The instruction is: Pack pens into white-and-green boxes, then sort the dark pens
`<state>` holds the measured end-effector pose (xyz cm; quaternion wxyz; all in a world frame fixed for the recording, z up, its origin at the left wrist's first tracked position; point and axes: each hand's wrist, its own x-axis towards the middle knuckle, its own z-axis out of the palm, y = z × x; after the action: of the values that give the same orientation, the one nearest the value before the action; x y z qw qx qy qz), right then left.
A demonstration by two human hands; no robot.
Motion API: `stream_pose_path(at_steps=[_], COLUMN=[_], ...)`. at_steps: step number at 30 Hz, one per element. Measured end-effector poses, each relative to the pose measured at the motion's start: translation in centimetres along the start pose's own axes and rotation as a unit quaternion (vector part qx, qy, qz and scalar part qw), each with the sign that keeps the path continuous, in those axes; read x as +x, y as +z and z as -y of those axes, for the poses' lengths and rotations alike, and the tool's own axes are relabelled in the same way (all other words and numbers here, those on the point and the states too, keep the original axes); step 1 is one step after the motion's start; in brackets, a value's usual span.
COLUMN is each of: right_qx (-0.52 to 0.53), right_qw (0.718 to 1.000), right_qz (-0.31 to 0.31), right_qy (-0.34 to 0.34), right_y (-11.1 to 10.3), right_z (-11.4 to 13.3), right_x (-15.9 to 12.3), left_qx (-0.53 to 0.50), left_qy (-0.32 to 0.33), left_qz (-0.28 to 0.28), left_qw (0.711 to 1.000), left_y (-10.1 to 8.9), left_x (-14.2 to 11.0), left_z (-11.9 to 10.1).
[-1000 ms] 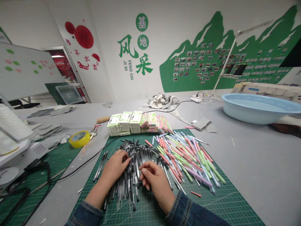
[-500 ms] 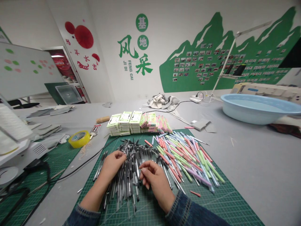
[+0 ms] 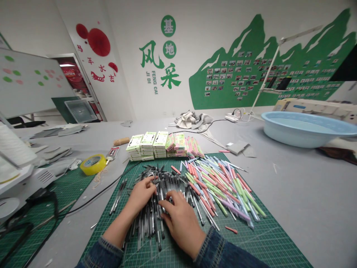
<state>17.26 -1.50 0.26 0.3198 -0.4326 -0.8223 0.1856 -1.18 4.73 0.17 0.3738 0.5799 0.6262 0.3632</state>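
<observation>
A pile of clear-barrelled black pens [image 3: 152, 219] with black caps lies on the green cutting mat [image 3: 267, 245]. My left hand [image 3: 142, 193] is over the upper left of this pile, its fingers closed together; a dark slim piece shows by the fingertips, but what they hold cannot be made out. Close beside it, my right hand [image 3: 181, 219] is over the right side of the pile. Its thumb and fingers are apart and curved, touching or just above the pens. Right of it lies a heap of pastel pens [image 3: 223, 182] in red, green, blue and purple.
Stacked small boxes [image 3: 149, 139] stand behind the pens. Yellow tape [image 3: 93, 164], a glue tube [image 3: 113, 153] and a black cable [image 3: 103, 191] are on the left. A blue basin [image 3: 301, 130] sits at the right; cloth scraps [image 3: 192, 121] lie at the back.
My left hand has shifted right and slightly down. My right hand has moved a little left, closer to the left hand, its fingers lower onto the black pens.
</observation>
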Motion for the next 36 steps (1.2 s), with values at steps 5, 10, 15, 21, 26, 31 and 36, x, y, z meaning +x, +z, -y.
stream_pose_path(at_steps=[5, 10, 15, 21, 26, 31, 36], right_qx=[-0.034, -0.026, 0.012, 0.131, 0.306, 0.476, 0.495], right_qw=[0.999, 1.000, 1.000, 0.988, 0.946, 0.863, 0.854], right_qz=[0.013, 0.008, 0.001, -0.081, -0.045, -0.010, 0.004], right_qy=[0.004, -0.002, 0.002, 0.032, 0.098, 0.167, 0.161], right_y=[0.5, 0.6, 0.3, -0.2, 0.7, 1.4, 1.2], right_z=[-0.6, -0.8, -0.5, 0.0, -0.5, -0.6, -0.3], right_x=[0.2, 0.1, 0.1, 0.3, 0.5, 0.7, 0.7], left_qx=[0.001, -0.058, -0.152, -0.212, -0.240, -0.347, -0.401], left_qy=[-0.006, -0.002, -0.035, -0.035, -0.022, -0.002, 0.019], left_qz=[0.006, 0.005, 0.009, 0.107, 0.157, 0.019, -0.044], left_qw=[1.000, 0.998, 0.988, 0.971, 0.958, 0.938, 0.915], left_y=[0.3, 0.4, 0.1, -0.8, 0.0, -0.3, -1.1], left_x=[0.3, 0.1, -0.5, -2.3, -3.7, -4.0, -4.0], left_z=[0.1, -0.1, -1.2, -2.5, -3.1, -3.6, -3.9])
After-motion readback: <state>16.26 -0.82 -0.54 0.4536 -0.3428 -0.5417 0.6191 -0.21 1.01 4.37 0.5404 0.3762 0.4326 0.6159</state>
